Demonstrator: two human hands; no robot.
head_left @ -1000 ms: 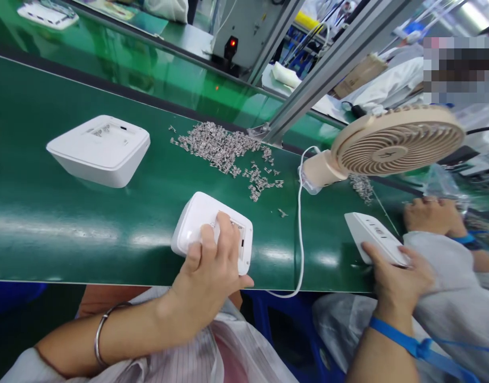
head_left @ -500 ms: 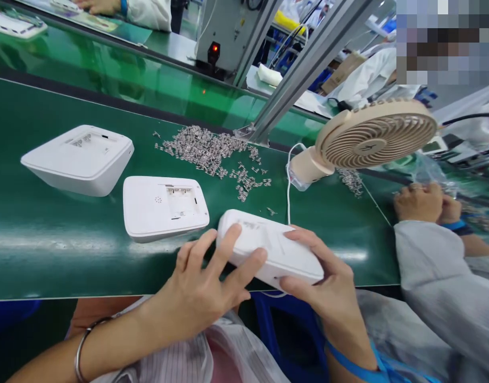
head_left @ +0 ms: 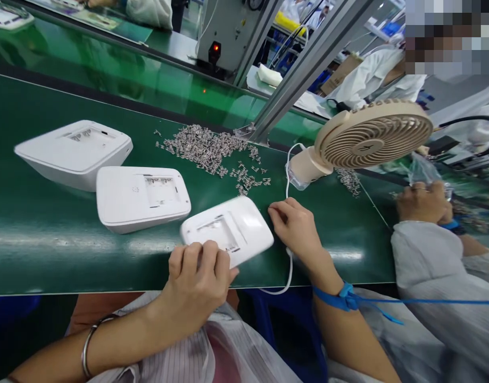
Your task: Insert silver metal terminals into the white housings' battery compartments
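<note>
A white plastic housing (head_left: pixel 232 226) lies on the green conveyor belt (head_left: pixel 48 250) near its front edge, its recessed compartment facing up. My left hand (head_left: pixel 198 276) grips the housing's near edge, fingers curled over it. My right hand (head_left: pixel 296 229) rests on the belt just right of the housing and does not touch it. Its fingertips point toward stray small metal parts (head_left: pixel 248 183). Whether anything is pinched between those fingers is hidden. A blue strap (head_left: pixel 344 298) is tied around my right wrist.
Two more white housings (head_left: pixel 142 197) (head_left: pixel 74 151) lie to the left. A heap of small metal parts (head_left: pixel 204 146) is spread behind them. A beige fan (head_left: pixel 372 133) with a white cable (head_left: pixel 288 266) stands on the right. A co-worker's hands (head_left: pixel 420 202) work at far right, behind an aluminium post (head_left: pixel 300 69).
The housing I held up in both hands now lies on the belt. My right hand let go and moved right. The other two housings drifted left.
</note>
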